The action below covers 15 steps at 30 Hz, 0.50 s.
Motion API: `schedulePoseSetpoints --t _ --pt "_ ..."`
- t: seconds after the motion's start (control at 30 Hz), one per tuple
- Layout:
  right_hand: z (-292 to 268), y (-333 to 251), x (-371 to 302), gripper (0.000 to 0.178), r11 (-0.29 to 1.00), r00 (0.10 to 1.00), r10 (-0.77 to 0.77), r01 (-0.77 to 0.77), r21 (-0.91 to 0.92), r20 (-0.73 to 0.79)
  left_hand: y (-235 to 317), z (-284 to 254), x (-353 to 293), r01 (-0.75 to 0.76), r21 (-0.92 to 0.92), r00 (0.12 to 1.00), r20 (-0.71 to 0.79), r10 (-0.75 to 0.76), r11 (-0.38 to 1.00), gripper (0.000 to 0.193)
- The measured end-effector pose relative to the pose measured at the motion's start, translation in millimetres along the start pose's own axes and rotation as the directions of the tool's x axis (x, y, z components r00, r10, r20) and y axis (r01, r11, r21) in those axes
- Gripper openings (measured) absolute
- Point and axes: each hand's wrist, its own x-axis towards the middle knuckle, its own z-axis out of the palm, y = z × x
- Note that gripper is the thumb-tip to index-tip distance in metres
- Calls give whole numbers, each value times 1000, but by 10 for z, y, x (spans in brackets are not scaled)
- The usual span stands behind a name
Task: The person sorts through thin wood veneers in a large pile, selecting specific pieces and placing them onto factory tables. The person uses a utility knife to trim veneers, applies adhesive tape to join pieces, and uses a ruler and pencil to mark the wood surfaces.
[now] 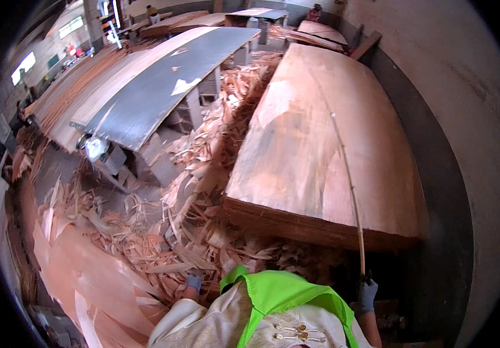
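Note:
My right hand (368, 296), in a grey glove with dark fingertips, is closed round the lower end of a long thin bamboo stick (352, 190). The stick reaches away from me over a tall stack of wood veneer sheets (296, 168), its far end tapering thin; whether it touches the top sheet I cannot tell. Low in the view, my left hand (193, 282), gloved in grey, hangs beside my body near a heap of torn veneer strips (168, 255). Its fingers are too small and blurred to read.
Left of the stack, a long dark-topped table (174, 75) stands on block supports, with pale veneer along its far side. Veneer scraps (226, 127) fill the gap between. Large loose sheets (87, 272) lie at the lower left. A wall (441, 75) runs along the right.

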Motion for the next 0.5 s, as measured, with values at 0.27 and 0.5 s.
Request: schedulePoseSetpoints --t 0.27,0.5 --pt "1300 -822 711 19 958 957 -283 279 64 63 -245 -514 119 -26 -162 999 -46 18 987 28" --pt "2794 -1404 1423 10 976 960 -129 79 201 250 -377 -920 20 -137 -378 978 -201 63 916 23"
